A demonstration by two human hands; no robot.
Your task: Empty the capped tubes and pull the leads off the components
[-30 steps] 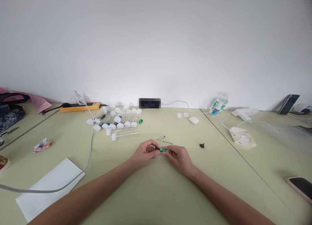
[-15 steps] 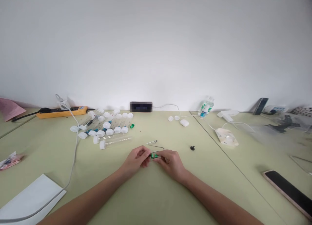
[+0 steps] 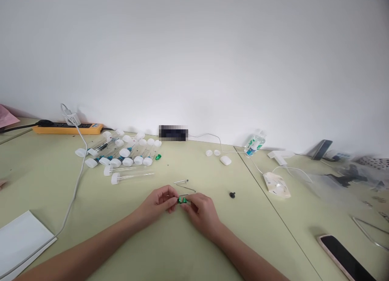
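Observation:
My left hand (image 3: pixel 160 203) pinches the left, dark end of a small shiny green part (image 3: pixel 182 200). Thumb and fingers of my right hand (image 3: pixel 203 213) close on the part's other end, so it spans the short gap between both hands. Its ends are covered by fingertips, and its exact kind cannot be made out. Just beyond the hands, thin bent metal wires (image 3: pixel 186 187) lie on the table. To the right of them is a small black knob-like piece (image 3: pixel 232 195). A second green piece (image 3: pixel 158 157) rests farther back, beside several clear tubes with white caps (image 3: pixel 115 178).
An orange power strip (image 3: pixel 68 129) with a white charger and cable runs along the wall at left. A dark pixelated device (image 3: pixel 173 133), a clear bottle (image 3: pixel 254 144) and a white pouch (image 3: pixel 276 185) stand or lie behind. A phone (image 3: pixel 346 256) lies front right.
The camera view has tilted and turned slightly, shifting the scene in the picture. Both hands keep their pinch on the green part, with little visible change in its pose.

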